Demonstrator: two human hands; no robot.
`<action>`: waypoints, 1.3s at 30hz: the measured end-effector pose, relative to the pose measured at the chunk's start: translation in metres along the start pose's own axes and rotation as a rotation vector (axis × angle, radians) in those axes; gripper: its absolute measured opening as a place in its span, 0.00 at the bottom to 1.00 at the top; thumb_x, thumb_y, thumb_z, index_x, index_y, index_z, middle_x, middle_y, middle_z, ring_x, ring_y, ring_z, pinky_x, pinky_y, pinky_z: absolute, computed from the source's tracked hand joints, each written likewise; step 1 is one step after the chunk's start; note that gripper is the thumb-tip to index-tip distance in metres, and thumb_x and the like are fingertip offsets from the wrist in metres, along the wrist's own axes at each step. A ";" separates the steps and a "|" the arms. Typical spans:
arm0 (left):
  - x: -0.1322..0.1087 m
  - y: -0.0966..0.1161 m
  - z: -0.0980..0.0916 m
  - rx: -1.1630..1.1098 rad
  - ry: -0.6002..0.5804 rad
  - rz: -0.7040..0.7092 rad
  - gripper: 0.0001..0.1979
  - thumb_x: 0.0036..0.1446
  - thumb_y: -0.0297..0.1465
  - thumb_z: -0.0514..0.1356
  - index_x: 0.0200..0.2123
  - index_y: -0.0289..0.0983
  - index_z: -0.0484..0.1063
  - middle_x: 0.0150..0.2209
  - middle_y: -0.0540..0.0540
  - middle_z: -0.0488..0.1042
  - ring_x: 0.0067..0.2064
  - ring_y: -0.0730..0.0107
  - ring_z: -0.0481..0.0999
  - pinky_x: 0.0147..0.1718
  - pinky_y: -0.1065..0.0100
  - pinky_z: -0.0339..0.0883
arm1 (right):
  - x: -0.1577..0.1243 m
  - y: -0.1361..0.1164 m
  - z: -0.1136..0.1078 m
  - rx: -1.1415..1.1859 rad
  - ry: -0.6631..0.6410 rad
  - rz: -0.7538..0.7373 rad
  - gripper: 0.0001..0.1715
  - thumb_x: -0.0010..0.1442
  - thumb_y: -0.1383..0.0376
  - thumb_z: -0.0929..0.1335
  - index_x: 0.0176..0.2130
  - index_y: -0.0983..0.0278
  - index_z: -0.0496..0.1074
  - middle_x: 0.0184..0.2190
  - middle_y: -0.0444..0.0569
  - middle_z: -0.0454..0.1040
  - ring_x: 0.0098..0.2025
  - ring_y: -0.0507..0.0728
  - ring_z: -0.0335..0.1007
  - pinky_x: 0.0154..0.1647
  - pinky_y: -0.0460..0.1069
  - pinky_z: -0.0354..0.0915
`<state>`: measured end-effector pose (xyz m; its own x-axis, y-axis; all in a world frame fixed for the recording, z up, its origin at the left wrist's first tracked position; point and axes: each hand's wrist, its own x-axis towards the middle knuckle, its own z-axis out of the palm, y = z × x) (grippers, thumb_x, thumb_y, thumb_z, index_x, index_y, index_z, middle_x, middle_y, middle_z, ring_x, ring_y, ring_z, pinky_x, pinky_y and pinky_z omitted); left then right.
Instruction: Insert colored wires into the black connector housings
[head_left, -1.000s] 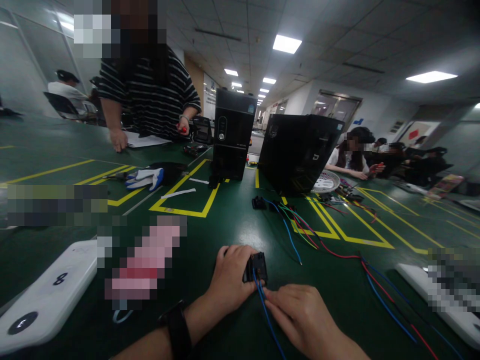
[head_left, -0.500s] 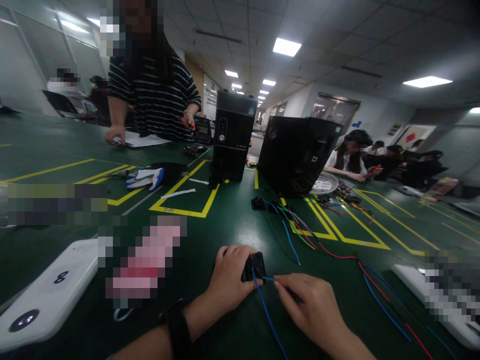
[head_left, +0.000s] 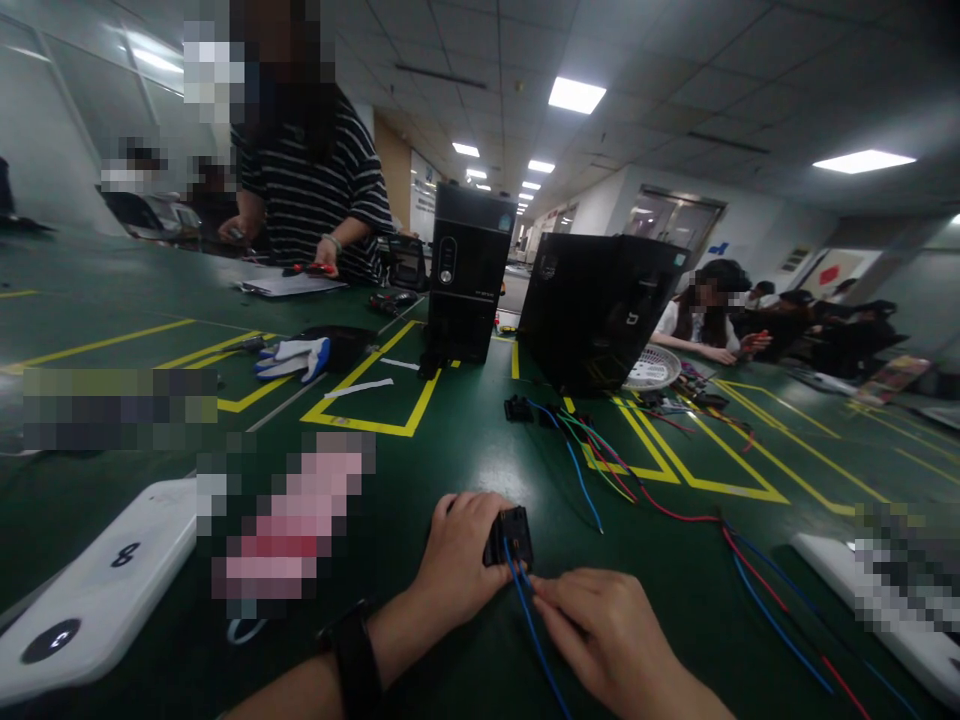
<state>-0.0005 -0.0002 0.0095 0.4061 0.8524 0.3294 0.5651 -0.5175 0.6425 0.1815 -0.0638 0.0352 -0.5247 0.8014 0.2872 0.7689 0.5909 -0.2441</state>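
My left hand (head_left: 457,560) is closed around a small black connector block (head_left: 511,537) and holds it against the green table (head_left: 465,440). My right hand (head_left: 607,635) pinches a blue wire (head_left: 531,625) just below the block, its fingertips touching the block's near side. The blue wire runs from the block towards me, off the bottom edge. A dark watch sits on my left wrist.
Loose blue, red and green wires (head_left: 600,460) and another black connector (head_left: 517,407) lie beyond my hands. Two black computer cases (head_left: 466,270) stand further back. White trays (head_left: 97,590) lie at both sides. A person in a striped shirt (head_left: 311,200) stands at the far left, others sit at right.
My right hand moved left, back up to the connector with the blue wire, after pulling slightly away. The striped-shirt person shifted their hands. My left hand stayed put.
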 end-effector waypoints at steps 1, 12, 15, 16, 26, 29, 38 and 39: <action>0.000 0.000 0.000 0.002 0.000 0.004 0.20 0.43 0.32 0.68 0.40 0.43 0.66 0.41 0.51 0.72 0.45 0.59 0.68 0.46 0.59 0.53 | 0.000 0.000 -0.001 0.001 0.054 0.004 0.13 0.62 0.69 0.61 0.39 0.62 0.73 0.25 0.45 0.75 0.26 0.53 0.70 0.28 0.46 0.58; 0.000 0.001 0.001 0.018 0.000 0.005 0.19 0.45 0.31 0.66 0.42 0.44 0.66 0.42 0.51 0.72 0.47 0.59 0.67 0.49 0.58 0.52 | 0.001 -0.002 0.006 0.010 0.284 -0.024 0.12 0.60 0.71 0.63 0.40 0.65 0.74 0.25 0.47 0.76 0.24 0.53 0.69 0.26 0.46 0.61; -0.001 0.002 0.000 0.021 -0.007 -0.007 0.19 0.45 0.30 0.66 0.42 0.44 0.66 0.42 0.51 0.72 0.47 0.59 0.67 0.49 0.58 0.51 | 0.002 -0.004 0.007 0.029 0.241 -0.063 0.12 0.61 0.71 0.62 0.40 0.65 0.74 0.25 0.47 0.76 0.24 0.53 0.69 0.26 0.46 0.61; -0.001 0.002 0.000 0.019 -0.007 -0.009 0.19 0.45 0.30 0.66 0.42 0.44 0.66 0.42 0.51 0.72 0.47 0.59 0.67 0.49 0.58 0.52 | 0.002 -0.005 0.007 0.025 0.214 -0.077 0.13 0.61 0.70 0.62 0.41 0.64 0.74 0.25 0.47 0.75 0.24 0.53 0.69 0.26 0.47 0.60; 0.001 0.003 0.000 0.029 -0.022 -0.018 0.19 0.45 0.32 0.66 0.42 0.44 0.66 0.42 0.50 0.72 0.47 0.58 0.68 0.48 0.57 0.53 | 0.001 -0.006 0.003 0.022 -0.005 -0.085 0.14 0.63 0.69 0.60 0.44 0.63 0.72 0.27 0.47 0.75 0.27 0.53 0.70 0.28 0.47 0.59; 0.000 0.002 0.000 0.028 -0.019 -0.011 0.19 0.45 0.32 0.66 0.41 0.43 0.66 0.42 0.50 0.72 0.46 0.58 0.68 0.48 0.57 0.53 | 0.000 -0.002 -0.001 0.038 -0.010 -0.008 0.14 0.63 0.69 0.60 0.43 0.61 0.73 0.29 0.46 0.77 0.29 0.54 0.72 0.31 0.47 0.61; 0.000 -0.001 0.001 0.043 -0.033 -0.017 0.20 0.44 0.35 0.67 0.42 0.43 0.66 0.43 0.50 0.72 0.47 0.57 0.67 0.49 0.57 0.53 | 0.001 0.010 -0.010 -0.045 0.030 0.250 0.11 0.62 0.65 0.61 0.35 0.59 0.73 0.30 0.44 0.77 0.32 0.55 0.74 0.32 0.47 0.62; 0.000 -0.001 0.001 0.045 -0.032 -0.017 0.20 0.44 0.35 0.67 0.42 0.43 0.66 0.43 0.50 0.72 0.47 0.57 0.67 0.49 0.56 0.53 | 0.002 0.010 -0.010 -0.046 0.037 0.261 0.11 0.62 0.65 0.62 0.35 0.59 0.73 0.30 0.44 0.77 0.32 0.55 0.74 0.32 0.47 0.62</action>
<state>-0.0008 0.0002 0.0083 0.4182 0.8588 0.2959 0.6034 -0.5062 0.6162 0.1915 -0.0577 0.0422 -0.2935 0.9215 0.2542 0.8926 0.3594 -0.2722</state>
